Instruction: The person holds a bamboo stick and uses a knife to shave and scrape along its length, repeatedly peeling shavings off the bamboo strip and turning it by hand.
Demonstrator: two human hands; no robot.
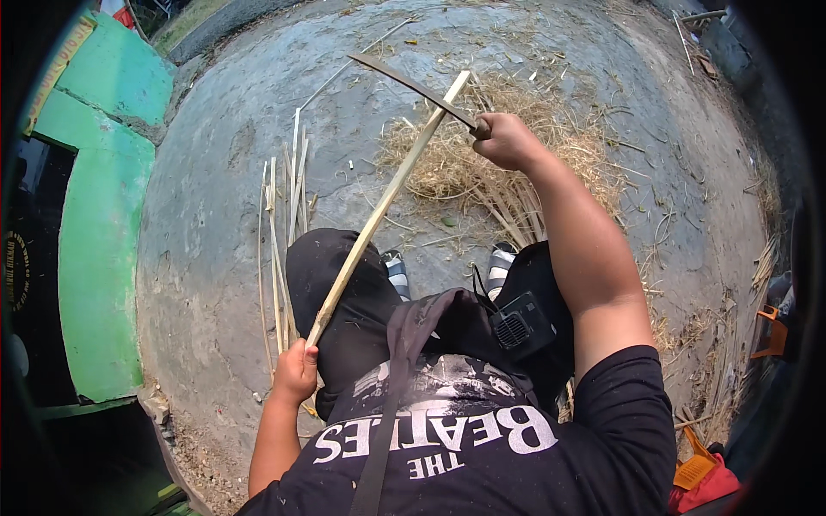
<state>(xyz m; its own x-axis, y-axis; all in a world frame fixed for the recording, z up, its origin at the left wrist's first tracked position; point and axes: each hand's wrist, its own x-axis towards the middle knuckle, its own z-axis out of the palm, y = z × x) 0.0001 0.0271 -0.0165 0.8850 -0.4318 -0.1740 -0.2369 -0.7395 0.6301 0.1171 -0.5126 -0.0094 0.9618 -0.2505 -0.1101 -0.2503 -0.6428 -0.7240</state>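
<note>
My left hand (295, 371) is closed round the lower end of a long pale bamboo strip (383, 211), beside my left knee. The strip slants up and away to the right, over my left leg. Out in front, my right hand (508, 140) grips the handle of a machete (413, 84), its long dark blade pointing to the far left. The blade crosses the strip near its far end; whether it touches or only passes over it I cannot tell.
A heap of curly shavings (516, 146) lies ahead on the grey concrete ground (206, 215). Several thin strips (277, 249) lie left of my leg. A green wall (99, 258) stands at the left. A small black device (523, 325) rests on my lap. An orange object (695, 464) is at lower right.
</note>
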